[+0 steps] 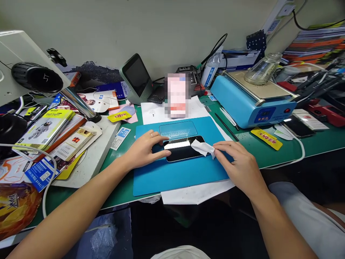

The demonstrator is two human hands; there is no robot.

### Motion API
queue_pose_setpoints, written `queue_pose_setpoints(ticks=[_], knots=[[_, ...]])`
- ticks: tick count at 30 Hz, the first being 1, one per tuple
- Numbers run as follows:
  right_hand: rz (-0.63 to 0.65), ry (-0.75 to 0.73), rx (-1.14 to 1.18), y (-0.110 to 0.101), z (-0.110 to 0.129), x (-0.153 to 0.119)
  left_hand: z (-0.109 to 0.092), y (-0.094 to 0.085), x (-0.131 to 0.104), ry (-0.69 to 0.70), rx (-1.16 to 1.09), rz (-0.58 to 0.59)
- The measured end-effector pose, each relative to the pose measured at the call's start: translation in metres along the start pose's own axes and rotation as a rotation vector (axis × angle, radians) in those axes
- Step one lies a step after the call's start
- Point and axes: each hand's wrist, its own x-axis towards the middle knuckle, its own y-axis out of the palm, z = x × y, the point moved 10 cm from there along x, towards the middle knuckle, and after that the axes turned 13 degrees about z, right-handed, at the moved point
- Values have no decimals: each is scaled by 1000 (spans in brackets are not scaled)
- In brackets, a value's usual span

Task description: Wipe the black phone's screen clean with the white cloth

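- Mat (pixel 167 180), centre: plain bright blue
- Table (pixel 285 158), right: green
- Wall (pixel 134 28), top: pale grey-green
- Phone (pixel 183 154), centre: black, white glare stripe
- Wipe (pixel 203 147), centre: white
- Heater (pixel 237 108), right: light blue, tan top, red switch
- Cloth (pixel 256 40), upper right: dark, white-dotted
- Packet (pixel 266 139), lower right: yellow, red lettering
- Stack (pixel 314 45), upper right: orange, white and yellow layers

we see a plain pale wall (pixel 151 32), dark peeling patch (pixel 98 73) low on it, green-topped workbench (pixel 124 144) against it.
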Motion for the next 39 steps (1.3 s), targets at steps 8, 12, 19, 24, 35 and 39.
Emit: queue_pose_setpoints(ticks=[8, 12, 19, 24, 35, 39], knots=[[19, 146, 366, 6, -1, -1, 1, 1, 0, -7, 7, 0], [-84, 27, 187, 1, 22, -1, 1, 0, 0, -3, 9, -6], [131, -296, -106, 33, 59, -5, 0, 1, 1, 6, 10, 2], [157, -276, -154, 37, 67, -2, -1, 0, 0, 20, 10, -19], [237, -202, -263, 53, 55, 32, -2, 0, 0, 30, 18, -20], [216, -168, -276, 45, 42, 32, -4, -4, -1, 42, 25, -30]])
